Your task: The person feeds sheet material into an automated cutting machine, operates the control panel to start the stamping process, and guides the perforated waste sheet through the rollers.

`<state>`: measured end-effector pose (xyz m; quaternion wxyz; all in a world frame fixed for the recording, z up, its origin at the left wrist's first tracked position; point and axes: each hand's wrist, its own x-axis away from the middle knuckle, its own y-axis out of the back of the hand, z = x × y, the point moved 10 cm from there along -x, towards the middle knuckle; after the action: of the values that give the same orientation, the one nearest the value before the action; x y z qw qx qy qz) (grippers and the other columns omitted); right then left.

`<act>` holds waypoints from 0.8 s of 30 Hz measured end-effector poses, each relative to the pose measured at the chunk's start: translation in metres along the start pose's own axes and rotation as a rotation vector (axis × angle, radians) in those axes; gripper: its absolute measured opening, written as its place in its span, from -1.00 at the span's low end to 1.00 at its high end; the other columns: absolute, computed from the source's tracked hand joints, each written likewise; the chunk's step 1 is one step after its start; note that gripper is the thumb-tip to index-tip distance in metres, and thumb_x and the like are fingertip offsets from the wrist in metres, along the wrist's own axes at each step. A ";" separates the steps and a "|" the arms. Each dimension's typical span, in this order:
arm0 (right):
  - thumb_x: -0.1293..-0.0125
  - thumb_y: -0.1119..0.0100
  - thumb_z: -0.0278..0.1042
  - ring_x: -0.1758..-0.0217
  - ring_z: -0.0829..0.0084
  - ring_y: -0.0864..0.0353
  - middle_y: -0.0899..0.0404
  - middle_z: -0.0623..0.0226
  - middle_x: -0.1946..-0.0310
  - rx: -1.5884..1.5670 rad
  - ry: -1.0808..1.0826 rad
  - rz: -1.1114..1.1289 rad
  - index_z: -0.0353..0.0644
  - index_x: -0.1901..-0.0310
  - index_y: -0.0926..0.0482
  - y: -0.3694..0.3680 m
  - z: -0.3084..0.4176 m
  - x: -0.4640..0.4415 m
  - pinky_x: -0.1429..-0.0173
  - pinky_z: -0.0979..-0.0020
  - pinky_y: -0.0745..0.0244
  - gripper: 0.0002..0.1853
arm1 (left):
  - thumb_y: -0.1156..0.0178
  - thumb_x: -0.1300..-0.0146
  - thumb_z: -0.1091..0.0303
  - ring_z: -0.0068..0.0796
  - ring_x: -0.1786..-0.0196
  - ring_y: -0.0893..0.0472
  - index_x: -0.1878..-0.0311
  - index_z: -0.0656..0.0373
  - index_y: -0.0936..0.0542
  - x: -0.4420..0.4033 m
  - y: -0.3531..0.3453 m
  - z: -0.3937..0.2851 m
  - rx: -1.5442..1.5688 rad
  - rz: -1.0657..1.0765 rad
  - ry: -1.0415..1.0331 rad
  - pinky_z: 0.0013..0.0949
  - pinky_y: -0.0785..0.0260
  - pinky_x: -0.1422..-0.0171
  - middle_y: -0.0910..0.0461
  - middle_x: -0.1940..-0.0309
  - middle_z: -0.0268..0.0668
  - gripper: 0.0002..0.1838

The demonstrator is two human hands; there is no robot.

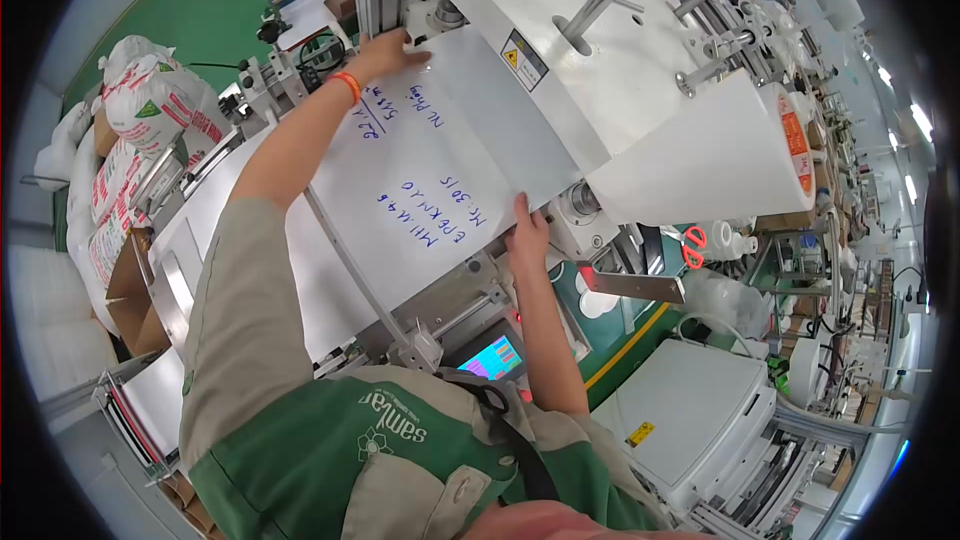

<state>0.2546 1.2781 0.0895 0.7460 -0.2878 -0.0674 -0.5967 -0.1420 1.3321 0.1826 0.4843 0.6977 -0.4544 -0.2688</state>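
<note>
A white sheet with blue handwriting lies across the machine and runs under its white panel. At the sheet's upper left edge, beside a metal post, is my left hand, an orange band on its wrist. Its thumb is stretched apart from the other fingers, which lie on the edge. My right hand is at the opposite edge of the sheet, thumb on top and the other fingers partly hidden below, so it pinches that edge.
A large white roll sits to the right. Red-handled scissors lie below it. A lit touchscreen is near my body. Stuffed sacks and a cardboard box stand at left. A white machine cover is at lower right.
</note>
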 end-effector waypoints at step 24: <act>-0.48 0.01 -0.31 0.09 0.43 -0.66 -0.66 0.20 0.13 0.425 0.267 0.166 -0.32 -0.15 -0.51 0.118 0.015 0.203 -0.01 0.47 -0.54 -0.67 | 0.22 -0.40 -0.23 -0.02 -0.48 -0.18 -0.43 0.05 -0.28 0.113 0.016 -0.018 -0.399 0.182 0.089 0.16 0.04 -0.49 -0.26 -0.40 -0.07 -0.29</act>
<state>0.4242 1.1274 0.1510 0.8383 -0.0480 -0.0682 -0.5387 -0.0833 1.2365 0.2110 0.6546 0.5555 -0.4315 -0.2772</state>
